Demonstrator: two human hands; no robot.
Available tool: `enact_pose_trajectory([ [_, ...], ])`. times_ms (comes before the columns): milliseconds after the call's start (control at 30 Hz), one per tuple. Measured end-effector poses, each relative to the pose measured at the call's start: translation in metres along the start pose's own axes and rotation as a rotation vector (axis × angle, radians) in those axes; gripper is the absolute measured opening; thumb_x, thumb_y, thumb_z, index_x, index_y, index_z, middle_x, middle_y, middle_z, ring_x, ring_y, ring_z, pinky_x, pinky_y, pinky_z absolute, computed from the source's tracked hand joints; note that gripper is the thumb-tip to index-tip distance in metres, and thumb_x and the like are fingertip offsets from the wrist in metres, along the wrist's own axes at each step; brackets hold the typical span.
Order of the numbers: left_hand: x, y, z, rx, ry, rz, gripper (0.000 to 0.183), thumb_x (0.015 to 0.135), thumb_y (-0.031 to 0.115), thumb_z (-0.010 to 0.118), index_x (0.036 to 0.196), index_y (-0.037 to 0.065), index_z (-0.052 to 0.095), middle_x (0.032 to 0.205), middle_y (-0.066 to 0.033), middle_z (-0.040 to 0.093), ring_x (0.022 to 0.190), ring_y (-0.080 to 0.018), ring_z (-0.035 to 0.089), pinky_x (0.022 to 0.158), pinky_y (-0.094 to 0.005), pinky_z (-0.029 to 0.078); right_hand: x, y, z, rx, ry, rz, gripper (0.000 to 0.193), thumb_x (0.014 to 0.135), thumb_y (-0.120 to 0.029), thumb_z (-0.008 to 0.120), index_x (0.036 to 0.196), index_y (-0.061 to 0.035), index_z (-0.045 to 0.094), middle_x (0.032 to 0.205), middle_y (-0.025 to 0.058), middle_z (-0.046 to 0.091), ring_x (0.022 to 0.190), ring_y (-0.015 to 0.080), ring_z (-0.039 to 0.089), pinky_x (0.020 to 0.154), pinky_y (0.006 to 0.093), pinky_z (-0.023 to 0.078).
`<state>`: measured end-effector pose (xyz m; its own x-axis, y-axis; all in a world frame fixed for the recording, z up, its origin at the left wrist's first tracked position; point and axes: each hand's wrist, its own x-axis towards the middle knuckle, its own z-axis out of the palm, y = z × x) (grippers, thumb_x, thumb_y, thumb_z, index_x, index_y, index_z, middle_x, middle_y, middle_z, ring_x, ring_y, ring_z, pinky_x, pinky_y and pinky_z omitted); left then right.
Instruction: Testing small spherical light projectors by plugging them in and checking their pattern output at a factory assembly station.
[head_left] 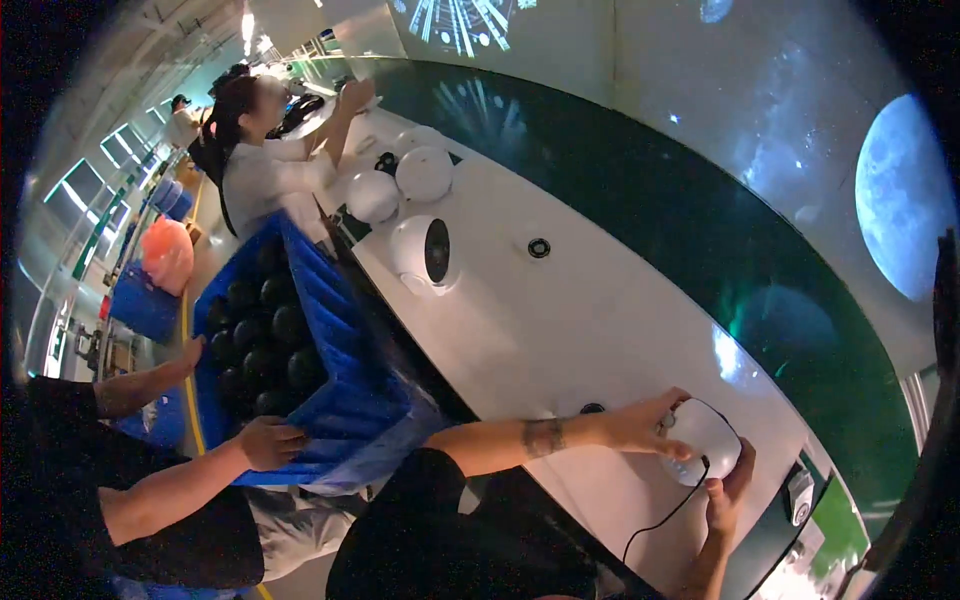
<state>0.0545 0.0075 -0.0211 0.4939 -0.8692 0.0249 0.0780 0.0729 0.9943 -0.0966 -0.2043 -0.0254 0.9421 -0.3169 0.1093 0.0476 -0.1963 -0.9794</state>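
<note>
I am looking down a long white workbench (560,320) that runs beside a dark wall with a planet and star mural. At the near end of the bench my left hand (645,425) and right hand (728,490) both close around a white rounded shell (705,440), the left gripping its near side, the right cupping it from below. A thin black cable (665,515) trails from the shell toward me. Just beyond the shell a small black ring (592,408) lies on the bench. Farther along sit a black disc (539,247) and three more white shells (422,250), one with a dark oval opening. Left of the bench a blue crate (350,400) of black balls is steadied by another person's hand (270,442). At the far end a person in white (265,175) works.
</note>
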Motion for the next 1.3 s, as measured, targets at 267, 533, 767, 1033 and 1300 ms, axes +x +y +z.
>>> enact_pose_trajectory([
  [267, -0.002, 0.002, -0.016, 0.327, -0.037, -0.024, 0.101, 0.075, 0.058, 0.082, 0.143, -0.002, 0.04, 0.13, -0.0204, 0.057, 0.115, -0.031, 0.058, 0.1, -0.0387, 0.047, 0.0, 0.004, 0.002, -0.016, 0.001, 0.016, 0.12, 0.063, -0.077, 0.079, 0.14, 0.006, 0.038, 0.13, 0.0153, 0.05, 0.121, 0.0257, 0.049, 0.105, 0.0391, 0.039],
  [533, -0.001, -0.001, -0.008, 0.211, 0.064, 0.181, 0.1, 0.077, 0.055, 0.081, 0.147, 0.001, 0.035, 0.142, -0.0219, 0.042, 0.128, -0.0366, 0.047, 0.104, -0.0463, 0.044, -0.002, 0.002, 0.001, -0.049, 0.017, 0.007, 0.119, 0.064, -0.077, 0.078, 0.139, 0.0059, 0.038, 0.13, 0.0158, 0.05, 0.122, 0.0262, 0.049, 0.106, 0.0397, 0.038],
  [767, 0.002, -0.001, 0.002, 0.577, 0.061, 0.62, 0.109, 0.064, 0.046, 0.091, 0.147, 0.003, 0.036, 0.145, -0.024, 0.038, 0.134, -0.0465, 0.038, 0.111, -0.0505, 0.037, 0.001, 0.004, -0.003, -0.063, -0.028, 0.019, 0.117, 0.064, -0.074, 0.081, 0.138, 0.0047, 0.038, 0.129, 0.016, 0.05, 0.12, 0.0257, 0.05, 0.104, 0.0394, 0.039],
  [1033, -0.004, 0.001, 0.003, 0.755, 0.074, 0.392, 0.129, 0.059, 0.04, 0.094, 0.156, 0.003, 0.019, 0.151, -0.0277, 0.032, 0.141, -0.0486, 0.029, 0.118, -0.0503, 0.028, -0.011, -0.028, 0.019, -0.614, 0.182, -0.482, 0.074, 0.071, -0.026, 0.085, 0.132, -0.004, 0.051, 0.134, 0.0211, 0.052, 0.129, 0.0386, 0.05, 0.107, 0.0484, 0.041],
  [1300, -0.006, 0.011, 0.019, 0.857, 0.147, 0.516, 0.12, 0.061, 0.035, 0.094, 0.154, 0.009, 0.023, 0.152, -0.027, 0.03, 0.135, -0.0484, 0.039, 0.099, -0.0484, 0.051, -0.004, -0.057, 0.044, -0.788, 0.27, -0.747, 0.041, 0.059, -0.003, 0.08, 0.098, -0.0096, 0.07, 0.1, 0.0087, 0.06, 0.093, 0.0301, 0.059, 0.079, 0.0439, 0.05],
])
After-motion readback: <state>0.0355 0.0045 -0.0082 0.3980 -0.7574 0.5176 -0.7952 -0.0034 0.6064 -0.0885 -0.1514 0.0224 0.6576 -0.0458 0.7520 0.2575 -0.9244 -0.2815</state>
